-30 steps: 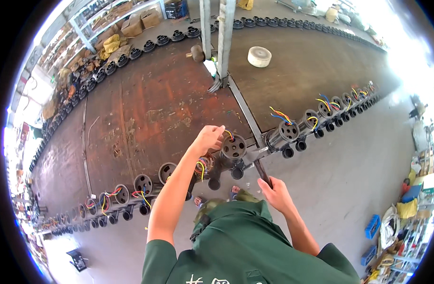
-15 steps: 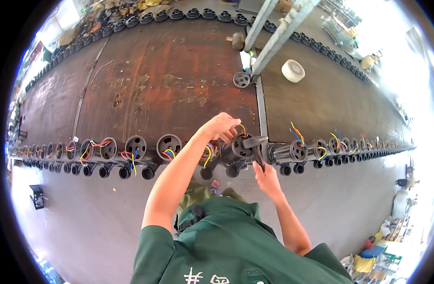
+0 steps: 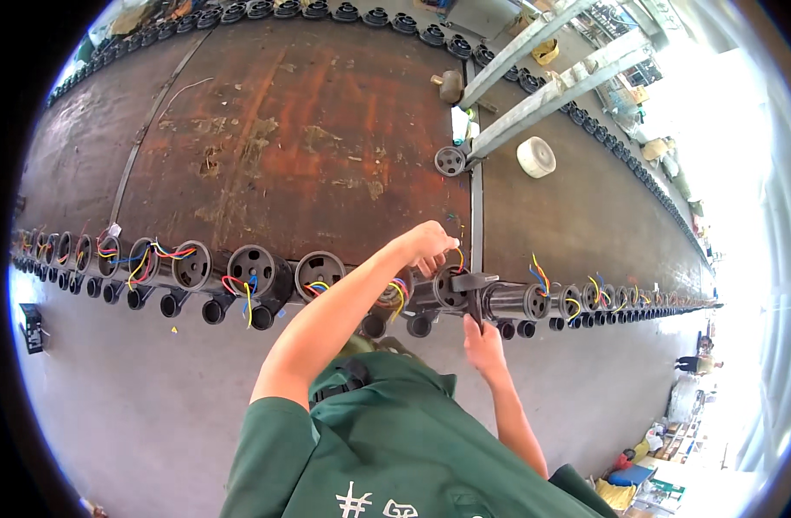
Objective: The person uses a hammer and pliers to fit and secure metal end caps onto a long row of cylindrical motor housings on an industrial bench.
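My right hand (image 3: 484, 344) is closed around the handle of a hammer (image 3: 475, 281). The hammer's dark head lies across the right side of a black round housing (image 3: 450, 292) at the near edge of the table. Above this housing, my left hand (image 3: 431, 245) is bent with its thumb and forefinger pinched at thin yellow and red wires (image 3: 462, 257) that rise from it. Just right lies another black cylindrical housing (image 3: 520, 302) with coloured wires sticking up. Left of my left forearm is a housing (image 3: 320, 274) with blue and yellow wires.
A long row of similar black housings lines the near edge of the brown table (image 3: 326, 190). Metal posts (image 3: 559, 99) rise beyond it, with a round black part (image 3: 450, 161) at their foot. A white roll (image 3: 536, 157) and a mallet (image 3: 450, 86) lie farther back.
The whole view has shifted and turned a little. My left hand has closed more at the wires, which now stand straighter. The hammer stays against the same housing.
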Demonstrator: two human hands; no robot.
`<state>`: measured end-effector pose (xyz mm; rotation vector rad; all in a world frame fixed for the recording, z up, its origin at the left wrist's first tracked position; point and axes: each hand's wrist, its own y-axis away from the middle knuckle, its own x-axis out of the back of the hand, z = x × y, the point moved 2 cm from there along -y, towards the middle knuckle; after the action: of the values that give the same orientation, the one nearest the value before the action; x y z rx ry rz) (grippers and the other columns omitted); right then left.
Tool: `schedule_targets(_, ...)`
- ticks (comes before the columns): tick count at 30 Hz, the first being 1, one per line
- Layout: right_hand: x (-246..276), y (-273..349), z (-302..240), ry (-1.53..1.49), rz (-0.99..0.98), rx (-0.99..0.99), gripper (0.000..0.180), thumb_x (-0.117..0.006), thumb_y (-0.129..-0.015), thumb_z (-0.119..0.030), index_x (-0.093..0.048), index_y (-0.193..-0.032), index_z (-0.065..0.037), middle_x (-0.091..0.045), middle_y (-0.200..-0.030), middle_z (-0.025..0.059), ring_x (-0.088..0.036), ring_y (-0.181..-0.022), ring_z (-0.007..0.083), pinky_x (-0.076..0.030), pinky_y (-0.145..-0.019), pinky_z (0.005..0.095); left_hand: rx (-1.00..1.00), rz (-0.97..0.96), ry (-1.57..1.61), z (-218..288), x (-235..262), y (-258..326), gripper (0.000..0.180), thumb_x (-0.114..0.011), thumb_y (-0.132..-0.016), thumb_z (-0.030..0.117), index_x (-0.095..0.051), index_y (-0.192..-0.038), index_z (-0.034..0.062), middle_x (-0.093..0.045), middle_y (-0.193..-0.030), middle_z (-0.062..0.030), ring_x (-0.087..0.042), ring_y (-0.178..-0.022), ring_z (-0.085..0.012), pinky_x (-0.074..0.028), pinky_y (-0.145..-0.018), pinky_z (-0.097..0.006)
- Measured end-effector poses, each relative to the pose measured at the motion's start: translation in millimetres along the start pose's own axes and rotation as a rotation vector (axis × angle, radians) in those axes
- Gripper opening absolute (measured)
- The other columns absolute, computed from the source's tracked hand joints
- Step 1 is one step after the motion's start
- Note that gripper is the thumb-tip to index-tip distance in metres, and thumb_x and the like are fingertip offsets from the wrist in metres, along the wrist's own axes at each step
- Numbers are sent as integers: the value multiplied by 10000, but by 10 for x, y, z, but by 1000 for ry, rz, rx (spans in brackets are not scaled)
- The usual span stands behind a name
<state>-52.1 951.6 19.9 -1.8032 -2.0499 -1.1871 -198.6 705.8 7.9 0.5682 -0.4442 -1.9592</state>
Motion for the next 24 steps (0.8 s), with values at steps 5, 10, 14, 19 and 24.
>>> schedule_targets(5, 254, 315, -646, -262, -97, -158, 430, -545, -1050, -469, -537, -832, -97, -406, -599, -64, -361, -477, 51, -336, -442, 273, -8, -31, 13, -150, 73, -52, 513, -608, -1011, 315, -588, -1268, -130, -697, -1055, -289, -719, -771, -385, -633, -657, -477)
schedule_targets(10, -138, 173, 27, 306, 194, 274, 501, -540, -1050, -432, -568, -806, 4, -511, -603, 88, -488, -537, 179, -416, -526, 401, -3, 5, 49, -182, 103, -102, 472, -626, -1002, 315, -647, -1152, -133, -705, -1020, -284, -721, -744, -351, -629, -647, -463)
schedule_targets(14, -137, 261, -259, 114, 106, -58, 505, -555, -1022, -440, -678, -943, 43, -668, -818, 298, -660, -838, 485, -510, -757, 513, 1, 1, 29, -148, 69, -155, 435, -674, -980, 326, -676, -1028, -106, -697, -849, -217, -670, -619, -287, -580, -557, -403)
schedule_targets(19, -154, 202, -381, 58, 116, -2, 529, -553, -982, -518, -717, -983, -15, -704, -920, 257, -694, -896, 436, -544, -797, 517, -174, -66, -119, -8, 111, -193, 456, -671, -959, 439, -710, -1020, -11, -706, -817, -113, -677, -641, -208, -580, -576, -344)
schedule_targets(24, -323, 385, -315, -39, 202, -19, 570, -565, -970, -575, -697, -928, -22, -696, -848, 259, -689, -830, 456, -539, -738, 542, -81, -111, -158, -25, 5, -148, 403, -565, -1038, 377, -665, -1081, -12, -712, -939, -116, -703, -741, -229, -612, -624, -385)
